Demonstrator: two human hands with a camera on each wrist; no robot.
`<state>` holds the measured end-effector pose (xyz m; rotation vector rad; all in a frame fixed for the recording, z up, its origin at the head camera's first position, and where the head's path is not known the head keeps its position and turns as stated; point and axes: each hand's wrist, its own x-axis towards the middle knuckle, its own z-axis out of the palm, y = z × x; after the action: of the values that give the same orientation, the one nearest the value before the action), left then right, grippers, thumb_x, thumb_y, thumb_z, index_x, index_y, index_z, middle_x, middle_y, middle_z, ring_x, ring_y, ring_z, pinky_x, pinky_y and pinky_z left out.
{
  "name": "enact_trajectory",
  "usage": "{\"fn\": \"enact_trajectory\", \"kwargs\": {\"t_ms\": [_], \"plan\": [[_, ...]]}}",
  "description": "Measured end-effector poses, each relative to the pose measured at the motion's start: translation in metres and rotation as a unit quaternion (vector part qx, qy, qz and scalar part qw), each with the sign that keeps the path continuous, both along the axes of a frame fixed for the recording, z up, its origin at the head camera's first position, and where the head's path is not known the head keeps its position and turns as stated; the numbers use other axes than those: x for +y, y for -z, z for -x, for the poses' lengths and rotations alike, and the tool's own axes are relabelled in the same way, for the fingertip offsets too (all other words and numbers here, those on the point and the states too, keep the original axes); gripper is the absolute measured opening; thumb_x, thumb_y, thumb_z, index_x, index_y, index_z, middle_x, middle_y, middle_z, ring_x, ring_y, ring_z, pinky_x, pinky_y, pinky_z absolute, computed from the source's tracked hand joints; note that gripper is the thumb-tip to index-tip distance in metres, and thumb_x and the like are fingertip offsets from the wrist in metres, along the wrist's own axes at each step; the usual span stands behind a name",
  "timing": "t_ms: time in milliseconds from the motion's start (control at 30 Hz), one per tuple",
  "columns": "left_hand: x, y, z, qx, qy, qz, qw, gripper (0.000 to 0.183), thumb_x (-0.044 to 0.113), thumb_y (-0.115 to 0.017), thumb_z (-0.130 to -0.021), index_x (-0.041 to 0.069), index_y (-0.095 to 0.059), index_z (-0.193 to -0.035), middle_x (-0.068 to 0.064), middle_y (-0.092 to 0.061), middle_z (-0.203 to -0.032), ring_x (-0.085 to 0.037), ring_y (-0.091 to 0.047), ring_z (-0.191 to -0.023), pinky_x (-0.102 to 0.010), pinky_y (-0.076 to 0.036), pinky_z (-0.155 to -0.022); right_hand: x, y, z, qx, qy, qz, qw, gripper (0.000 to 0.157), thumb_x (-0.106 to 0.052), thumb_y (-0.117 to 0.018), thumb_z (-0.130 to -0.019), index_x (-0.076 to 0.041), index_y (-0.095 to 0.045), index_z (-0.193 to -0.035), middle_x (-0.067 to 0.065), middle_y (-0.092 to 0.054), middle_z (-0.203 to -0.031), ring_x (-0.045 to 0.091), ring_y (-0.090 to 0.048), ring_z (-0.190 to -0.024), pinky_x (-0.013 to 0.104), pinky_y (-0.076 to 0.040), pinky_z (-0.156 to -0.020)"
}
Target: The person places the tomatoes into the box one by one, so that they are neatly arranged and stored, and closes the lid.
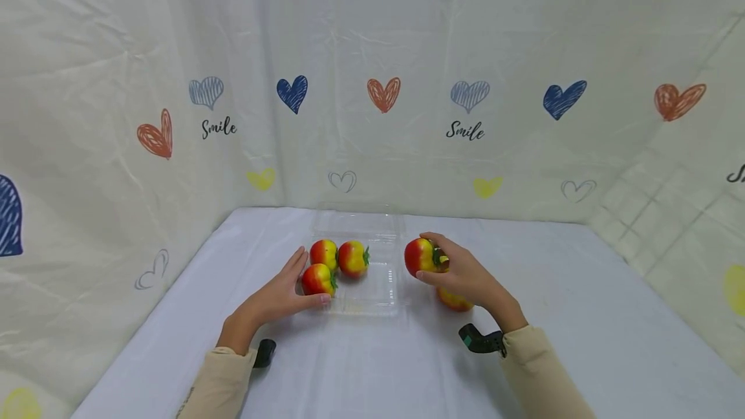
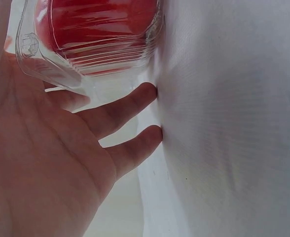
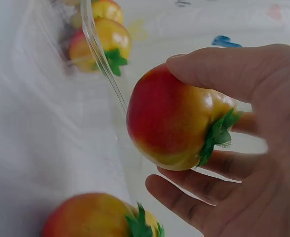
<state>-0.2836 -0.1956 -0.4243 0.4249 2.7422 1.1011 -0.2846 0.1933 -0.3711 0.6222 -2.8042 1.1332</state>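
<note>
My right hand (image 1: 460, 273) grips a red-and-yellow fruit with a green leafy cap (image 3: 169, 118), thumb on one side and fingers on the other. It is held up just off the right side of a clear plastic box (image 1: 381, 290). Three similar fruits, one of them the front fruit (image 1: 317, 279), sit in the box's left part. My left hand (image 1: 279, 296) lies along the box's left side with fingers spread and thumb at the front corner. In the left wrist view, two fingertips (image 2: 147, 91) touch the cloth. Below my right hand rests another fruit (image 1: 454, 300), partly hidden.
The box's clear lid (image 1: 357, 220) stands open at the back. A white cloth (image 1: 372, 367) covers the table. Behind it hangs a pale curtain (image 1: 396, 37) printed with hearts. Both wrists wear dark straps, including a right-wrist device (image 1: 480, 339).
</note>
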Motion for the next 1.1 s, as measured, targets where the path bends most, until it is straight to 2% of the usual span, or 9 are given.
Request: {"fn": "enact_trajectory", "kwargs": {"t_ms": [267,533,767,900,1100], "plan": [[0.000,-0.001,0.000,0.000,-0.002,-0.002,1.0000,0.128,0.068,-0.078,-0.086,0.002,-0.010,-0.171,-0.015,-0.001,-0.179,-0.039,-0.006,-0.164,-0.065,-0.022,-0.124,-0.020,0.004,0.000,0.026,-0.032,0.021,0.999,0.074,-0.029,-0.083,-0.095,-0.009,-0.047,-0.156,0.012,-0.064,-0.134,0.028,-0.063,-0.104,0.042,-0.059,-0.088],[-0.003,0.001,-0.001,0.001,-0.006,-0.004,1.0000,0.128,0.068,-0.078,-0.085,0.002,-0.010,-0.171,-0.015,-0.002,-0.179,-0.040,-0.007,-0.163,-0.065,-0.023,-0.124,-0.049,0.012,-0.005,0.050,-0.044,0.045,0.997,0.078,-0.020,-0.086,-0.093,-0.004,-0.045,-0.157,0.012,-0.060,-0.145,0.027,-0.061,-0.117,0.051,-0.060,-0.096],[-0.003,0.002,-0.002,0.005,-0.009,-0.007,0.9999,0.128,0.068,-0.079,-0.085,0.003,-0.011,-0.172,-0.015,-0.003,-0.180,-0.040,-0.008,-0.163,-0.066,-0.026,-0.123,-0.072,0.019,-0.008,0.077,-0.085,0.039,0.993,0.078,-0.019,-0.087,-0.093,-0.007,-0.046,-0.158,0.010,-0.056,-0.151,0.022,-0.060,-0.122,0.038,-0.060,-0.097],[-0.002,0.001,-0.002,0.004,-0.010,-0.008,0.9999,0.127,0.068,-0.079,-0.085,0.004,-0.012,-0.172,-0.014,-0.003,-0.180,-0.039,-0.009,-0.163,-0.066,-0.027,-0.122,-0.078,0.021,-0.008,0.080,-0.093,0.030,0.992,0.074,-0.021,-0.085,-0.095,-0.011,-0.049,-0.158,0.010,-0.056,-0.147,0.022,-0.060,-0.122,0.038,-0.061,-0.097],[0.000,0.002,-0.001,0.004,-0.009,-0.011,0.9999,0.127,0.068,-0.079,-0.085,0.004,-0.013,-0.172,-0.014,-0.004,-0.180,-0.039,-0.009,-0.163,-0.066,-0.028,-0.122,-0.086,0.025,-0.008,0.060,-0.107,0.030,0.992,0.067,-0.022,-0.084,-0.096,-0.014,-0.053,-0.155,0.011,-0.057,-0.143,0.027,-0.060,-0.126,0.043,-0.061,-0.097]]}}
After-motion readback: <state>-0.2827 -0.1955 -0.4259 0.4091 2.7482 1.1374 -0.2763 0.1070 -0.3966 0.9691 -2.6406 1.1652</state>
